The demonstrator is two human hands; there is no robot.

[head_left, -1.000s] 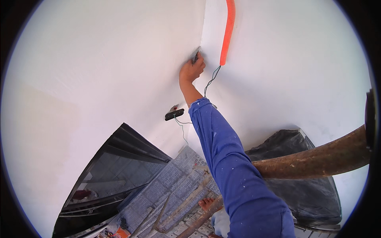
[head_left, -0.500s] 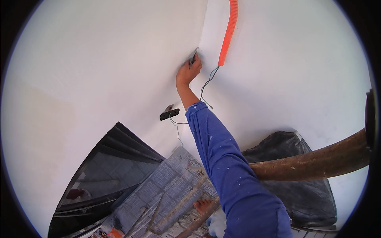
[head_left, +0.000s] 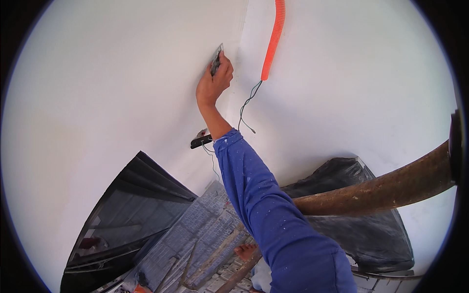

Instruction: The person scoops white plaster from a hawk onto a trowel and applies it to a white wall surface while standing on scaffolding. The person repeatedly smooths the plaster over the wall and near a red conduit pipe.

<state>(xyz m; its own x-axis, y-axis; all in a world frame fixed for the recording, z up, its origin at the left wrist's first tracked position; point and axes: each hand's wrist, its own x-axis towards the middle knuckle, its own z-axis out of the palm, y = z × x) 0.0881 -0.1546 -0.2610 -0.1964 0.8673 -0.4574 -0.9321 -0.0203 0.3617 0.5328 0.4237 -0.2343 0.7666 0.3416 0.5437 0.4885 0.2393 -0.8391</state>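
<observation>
My right hand point(head_left: 215, 80) is raised to the left white wall point(head_left: 122, 88), close to the corner where two walls meet. Its fingers are closed round a putty knife point(head_left: 217, 59), whose thin grey blade lies against the wall; the handle is mostly hidden. Beside the hand, an orange corrugated conduit point(head_left: 271, 46) hangs down the corner with dark and green wires point(head_left: 248, 101) coming out of its end. Below my wrist, a black fitting point(head_left: 200, 141) with thin wires is at a hole in the wall, partly covered by my sleeve. My left hand is out of view.
A rusty brown pole point(head_left: 381, 195) crosses at the right, in front of a dark covered opening point(head_left: 361, 239). At lower left is a dark-framed window point(head_left: 132, 210). Far below are paving point(head_left: 200, 215), planks and poles, with a bare foot point(head_left: 245, 252) near my sleeve.
My right hand has moved left, away from the corner and slightly onto the left wall, with the putty knife still in it. The whole view has shifted a little.
</observation>
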